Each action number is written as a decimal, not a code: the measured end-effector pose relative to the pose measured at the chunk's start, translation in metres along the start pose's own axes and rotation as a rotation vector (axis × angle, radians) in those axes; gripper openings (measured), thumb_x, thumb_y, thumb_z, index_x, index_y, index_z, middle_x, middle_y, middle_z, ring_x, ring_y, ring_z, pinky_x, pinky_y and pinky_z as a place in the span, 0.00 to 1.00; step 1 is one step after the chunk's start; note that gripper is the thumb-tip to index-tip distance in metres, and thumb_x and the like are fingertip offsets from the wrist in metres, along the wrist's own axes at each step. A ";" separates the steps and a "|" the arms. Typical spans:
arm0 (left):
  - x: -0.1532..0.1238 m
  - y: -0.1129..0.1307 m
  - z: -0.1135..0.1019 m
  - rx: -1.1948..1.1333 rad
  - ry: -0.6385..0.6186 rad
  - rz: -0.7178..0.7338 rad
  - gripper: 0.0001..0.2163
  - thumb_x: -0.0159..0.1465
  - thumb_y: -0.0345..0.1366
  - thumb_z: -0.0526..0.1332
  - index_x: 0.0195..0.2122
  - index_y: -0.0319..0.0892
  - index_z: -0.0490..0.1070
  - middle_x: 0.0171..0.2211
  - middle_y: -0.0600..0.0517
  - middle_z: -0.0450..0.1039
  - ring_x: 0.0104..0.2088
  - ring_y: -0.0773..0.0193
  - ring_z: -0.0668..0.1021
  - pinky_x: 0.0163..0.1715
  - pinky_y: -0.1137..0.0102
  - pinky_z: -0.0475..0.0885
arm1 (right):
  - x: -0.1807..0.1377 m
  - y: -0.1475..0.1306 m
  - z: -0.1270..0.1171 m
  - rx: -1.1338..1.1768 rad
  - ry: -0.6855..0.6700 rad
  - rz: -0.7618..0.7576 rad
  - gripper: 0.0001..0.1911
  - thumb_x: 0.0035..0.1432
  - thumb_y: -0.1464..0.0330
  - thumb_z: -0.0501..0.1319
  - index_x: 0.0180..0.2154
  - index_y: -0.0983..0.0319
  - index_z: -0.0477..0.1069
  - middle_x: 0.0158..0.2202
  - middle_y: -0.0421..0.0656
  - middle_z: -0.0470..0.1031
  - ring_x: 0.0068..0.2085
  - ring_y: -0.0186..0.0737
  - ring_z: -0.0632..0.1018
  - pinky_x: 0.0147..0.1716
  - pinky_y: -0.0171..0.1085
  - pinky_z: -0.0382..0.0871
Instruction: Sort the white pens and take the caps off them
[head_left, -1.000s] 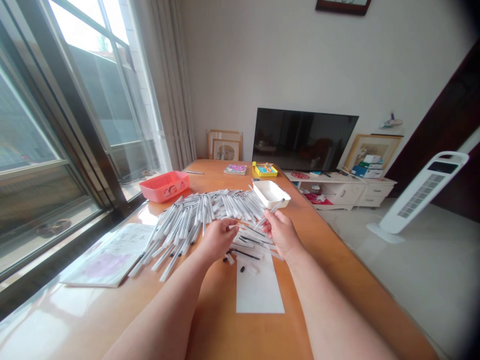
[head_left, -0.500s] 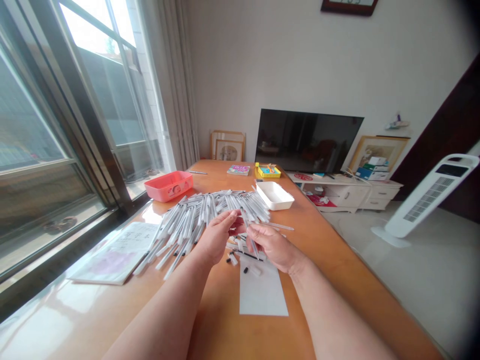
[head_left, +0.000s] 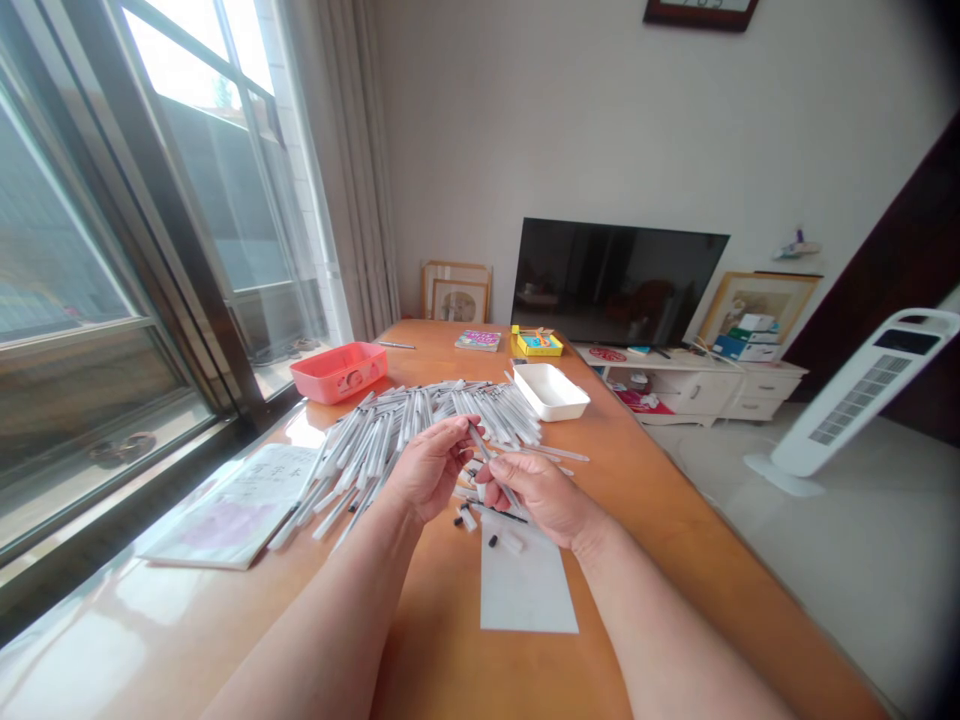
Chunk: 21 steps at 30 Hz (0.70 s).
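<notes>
A clear-barrelled pen [head_left: 485, 450] is held slantwise between my two hands above the table. My left hand [head_left: 429, 468] pinches its upper end, where a dark tip shows. Around the lower barrel, the fingers of my right hand [head_left: 541, 498] are closed. Beyond both hands spreads a big pile of similar pens [head_left: 394, 425]. Below them lies a white sheet of paper [head_left: 527, 595], with a small black piece [head_left: 493, 541] and a clear cap [head_left: 512, 541] on its upper part. More small caps and pen parts lie partly hidden under my hands.
A red basket [head_left: 337, 377] stands behind the pile at left, a white tray [head_left: 551, 392] at right. A notebook [head_left: 225, 515] lies at the left of the wooden table [head_left: 442, 640]. Farther back are a yellow box [head_left: 540, 345] and a colourful booklet [head_left: 478, 341].
My left hand has shifted slightly left and the pen now leans more, its upper end toward the left. My right hand has moved a little left, still gripping the barrel.
</notes>
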<state>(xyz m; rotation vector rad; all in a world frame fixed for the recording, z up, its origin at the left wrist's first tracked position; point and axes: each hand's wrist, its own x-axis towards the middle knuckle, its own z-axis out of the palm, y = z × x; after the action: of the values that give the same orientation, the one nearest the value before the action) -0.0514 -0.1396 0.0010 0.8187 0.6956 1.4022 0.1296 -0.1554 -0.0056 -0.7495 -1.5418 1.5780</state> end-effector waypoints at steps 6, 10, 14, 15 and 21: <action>0.003 -0.005 0.000 0.010 0.102 0.063 0.12 0.55 0.37 0.73 0.38 0.36 0.82 0.32 0.48 0.79 0.34 0.68 0.77 0.38 0.74 0.70 | 0.006 0.006 0.001 -0.232 0.120 -0.007 0.22 0.60 0.50 0.63 0.34 0.63 0.76 0.28 0.42 0.75 0.31 0.39 0.73 0.34 0.39 0.67; 0.003 -0.006 0.001 0.025 0.140 0.077 0.12 0.55 0.38 0.74 0.38 0.37 0.82 0.33 0.48 0.79 0.34 0.68 0.77 0.38 0.74 0.69 | 0.008 0.008 0.003 -0.403 0.254 -0.087 0.20 0.58 0.51 0.65 0.29 0.61 0.72 0.26 0.39 0.71 0.29 0.37 0.69 0.31 0.37 0.63; 0.003 -0.004 0.000 0.007 0.117 0.050 0.13 0.56 0.39 0.73 0.41 0.39 0.82 0.35 0.48 0.80 0.34 0.68 0.77 0.37 0.74 0.68 | 0.006 0.007 0.004 -0.230 0.178 -0.007 0.22 0.62 0.49 0.59 0.36 0.62 0.74 0.29 0.41 0.75 0.30 0.37 0.72 0.33 0.38 0.65; 0.003 -0.004 -0.001 -0.001 0.113 0.044 0.13 0.56 0.39 0.73 0.41 0.40 0.82 0.35 0.49 0.80 0.34 0.69 0.77 0.37 0.75 0.68 | 0.005 0.007 0.004 -0.183 0.138 0.017 0.24 0.64 0.48 0.57 0.38 0.62 0.75 0.29 0.42 0.76 0.30 0.38 0.73 0.33 0.38 0.66; 0.004 -0.004 -0.003 0.006 0.135 0.038 0.14 0.56 0.39 0.73 0.42 0.39 0.82 0.35 0.47 0.80 0.34 0.68 0.76 0.35 0.75 0.67 | 0.005 0.007 0.002 -0.208 0.163 0.001 0.19 0.60 0.51 0.64 0.34 0.62 0.74 0.28 0.43 0.76 0.31 0.39 0.74 0.36 0.40 0.68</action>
<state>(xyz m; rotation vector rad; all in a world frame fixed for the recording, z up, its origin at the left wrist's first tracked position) -0.0509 -0.1352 -0.0036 0.7498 0.7914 1.5002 0.1246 -0.1519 -0.0119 -0.9695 -1.5992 1.3342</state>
